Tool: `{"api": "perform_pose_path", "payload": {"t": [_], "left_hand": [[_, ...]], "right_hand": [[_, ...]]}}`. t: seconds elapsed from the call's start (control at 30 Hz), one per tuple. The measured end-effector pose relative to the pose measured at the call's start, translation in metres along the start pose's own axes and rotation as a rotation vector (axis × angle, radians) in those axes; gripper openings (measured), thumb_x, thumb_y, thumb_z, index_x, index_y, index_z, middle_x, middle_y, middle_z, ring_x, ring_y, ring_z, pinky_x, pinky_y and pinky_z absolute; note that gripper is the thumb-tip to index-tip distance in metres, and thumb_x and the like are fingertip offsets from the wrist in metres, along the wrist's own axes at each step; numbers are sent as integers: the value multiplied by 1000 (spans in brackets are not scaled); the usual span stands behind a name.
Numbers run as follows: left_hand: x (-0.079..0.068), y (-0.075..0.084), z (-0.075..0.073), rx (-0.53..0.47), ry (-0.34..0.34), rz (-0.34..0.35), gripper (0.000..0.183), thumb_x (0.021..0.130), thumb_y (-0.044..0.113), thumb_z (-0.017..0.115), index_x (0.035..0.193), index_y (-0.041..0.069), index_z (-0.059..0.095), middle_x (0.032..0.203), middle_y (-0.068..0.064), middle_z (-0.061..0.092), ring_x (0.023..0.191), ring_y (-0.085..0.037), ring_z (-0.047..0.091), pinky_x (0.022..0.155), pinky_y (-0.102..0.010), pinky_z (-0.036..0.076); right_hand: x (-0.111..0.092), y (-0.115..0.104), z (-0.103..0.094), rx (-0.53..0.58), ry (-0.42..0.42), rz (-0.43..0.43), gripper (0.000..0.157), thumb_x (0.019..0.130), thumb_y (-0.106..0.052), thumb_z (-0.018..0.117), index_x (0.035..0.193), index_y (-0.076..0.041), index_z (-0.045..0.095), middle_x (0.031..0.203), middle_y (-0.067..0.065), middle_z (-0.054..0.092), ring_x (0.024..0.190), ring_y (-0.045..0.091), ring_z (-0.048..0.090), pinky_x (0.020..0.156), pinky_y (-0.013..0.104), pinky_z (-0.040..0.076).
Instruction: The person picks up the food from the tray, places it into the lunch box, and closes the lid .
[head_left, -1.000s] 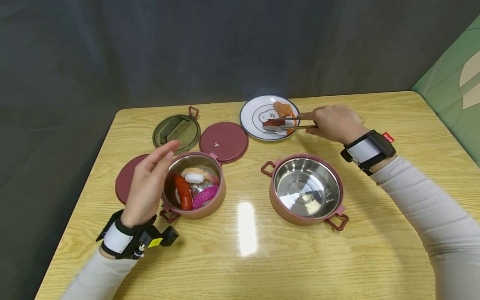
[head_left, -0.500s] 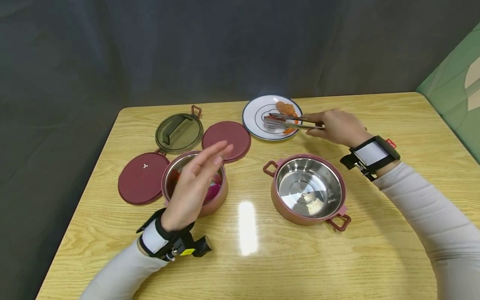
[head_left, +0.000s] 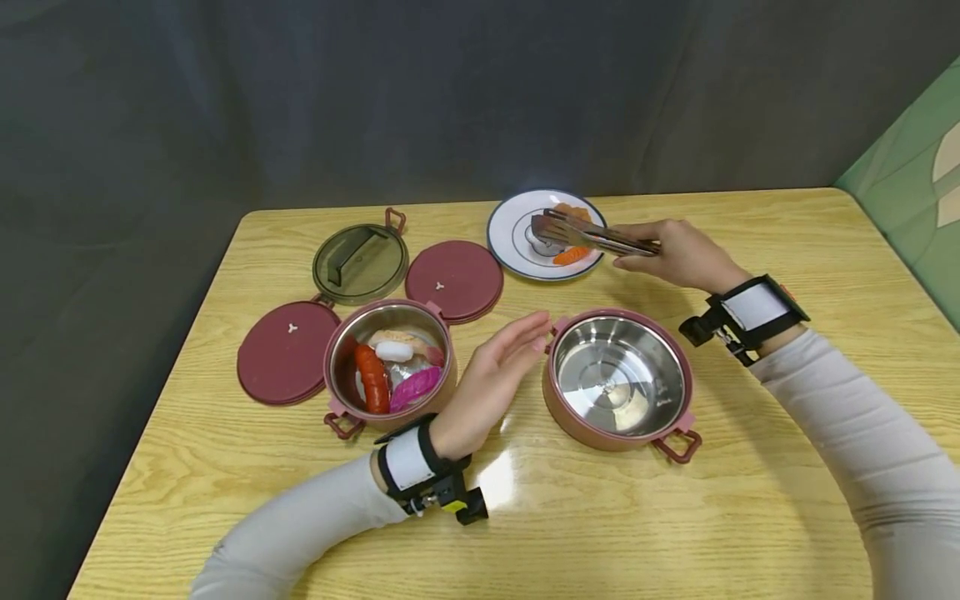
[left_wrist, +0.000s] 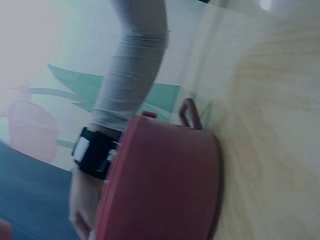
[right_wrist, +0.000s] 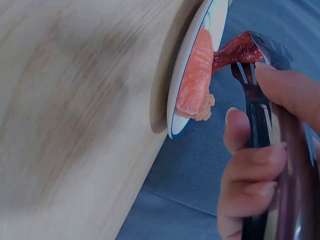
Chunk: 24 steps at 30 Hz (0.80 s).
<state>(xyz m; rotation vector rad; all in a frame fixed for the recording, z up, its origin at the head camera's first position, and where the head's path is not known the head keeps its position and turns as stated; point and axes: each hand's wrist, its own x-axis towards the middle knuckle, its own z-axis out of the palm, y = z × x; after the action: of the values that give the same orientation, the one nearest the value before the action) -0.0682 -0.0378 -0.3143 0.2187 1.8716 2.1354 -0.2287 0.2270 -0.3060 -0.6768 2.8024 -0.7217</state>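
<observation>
My right hand (head_left: 678, 254) grips metal tongs (head_left: 622, 243) over the far plate. Between the tongs' forked tips is a glossy dark-red piece of meat, like a small drumstick (right_wrist: 242, 52), lifted off the plate (head_left: 517, 260). An orange salmon slice (right_wrist: 197, 75) and a crumbly golden fried piece (right_wrist: 204, 107) lie on that plate. My left hand (head_left: 487, 387) has straight fingers, with fingertips right at the left handle of the pink steel-lined pot (head_left: 615, 375). Nothing is in that pot.
At left, a second pink pot (head_left: 442, 400) holds a red sausage (head_left: 372, 379), a purple piece (head_left: 415, 387) and pale pieces. Around it lie two maroon lids (head_left: 288, 354) and a clear olive lid (head_left: 362, 271). A dark curtain (head_left: 450, 100) hangs behind the table.
My left hand has swept right, from beside the left pot across to the right pot's handle. The tongs have closed on the dark-red drumstick-like piece and raised it from the plate.
</observation>
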Motion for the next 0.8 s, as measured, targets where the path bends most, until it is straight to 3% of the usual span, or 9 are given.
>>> {"api": "perform_pose_path", "payload": {"t": [0.2, 0.43, 0.63, 0.8], "left_hand": [[16, -13, 13, -37, 37, 4, 48, 103, 13, 46, 147, -1, 35, 147, -21, 42, 139, -28, 38, 115, -36, 32], [33, -25, 20, -4, 124, -22, 48, 103, 20, 46, 147, 4, 38, 153, -11, 38, 142, -23, 32, 117, -33, 28], [45, -35, 20, -37, 153, -40, 48, 104, 20, 44, 147, 2, 37, 151, -13, 40, 139, -24, 38, 115, -34, 31], [54, -39, 23, -94, 173, -86, 48, 103, 23, 47, 146, 4, 41, 145, -12, 48, 135, -21, 44, 113, -31, 34]], "right_hand": [[-2, 2, -1, 79, 17, 2, 51, 92, -22, 68, 137, -3, 54, 118, 24, 64, 67, 22, 47, 50, 27, 30], [-6, 5, -3, 85, 57, 11, 51, 92, -23, 69, 137, -4, 55, 118, 24, 64, 69, 22, 46, 51, 26, 30], [-10, 4, -5, 68, 56, 12, 51, 92, -22, 68, 138, -4, 54, 119, 22, 64, 74, 23, 49, 54, 25, 34], [-12, 0, -9, 64, 65, -10, 51, 92, -21, 68, 138, -5, 55, 115, 20, 65, 68, 20, 48, 50, 25, 33]]}}
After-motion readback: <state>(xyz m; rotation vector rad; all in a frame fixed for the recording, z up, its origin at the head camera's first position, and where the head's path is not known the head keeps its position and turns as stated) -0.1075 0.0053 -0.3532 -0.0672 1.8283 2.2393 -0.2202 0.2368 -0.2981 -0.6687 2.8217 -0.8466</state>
